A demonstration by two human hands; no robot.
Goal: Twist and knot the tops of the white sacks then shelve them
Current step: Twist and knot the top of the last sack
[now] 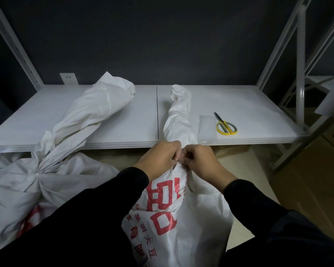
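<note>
Left hand [160, 158]: fingers curled tight round the gathered neck of the printed sack [181, 218], knuckles up, touching the other hand.
Right hand [199, 160]: curled the same way, pinching the same neck just beside the left. Whether the fingertips hold anything besides cloth, I cannot tell.
Printed sack: its body stands below the shelf [249, 105], between the two sleeves. Its twisted top [178, 112] lies over the shelf's front edge and runs back along the board.
Second sack [27, 189]: off to the left, neck cinched, its loose top also resting on the shelf.
Risk, unwinding: the woven cloth looks stiff and slick. If either hand eases before a knot is made, the twist will probably spring loose.
Risk, weak knot: the hands sit close together, so a knot made here may come out slack and slip.
Risk, scissors [226, 126]: they lie near the twisted top, beside a clear plastic bag [207, 128]. Swinging the top round could sweep both off the edge.
Risk, shelving: lifting by the neck alone could drag the knot open.
</note>
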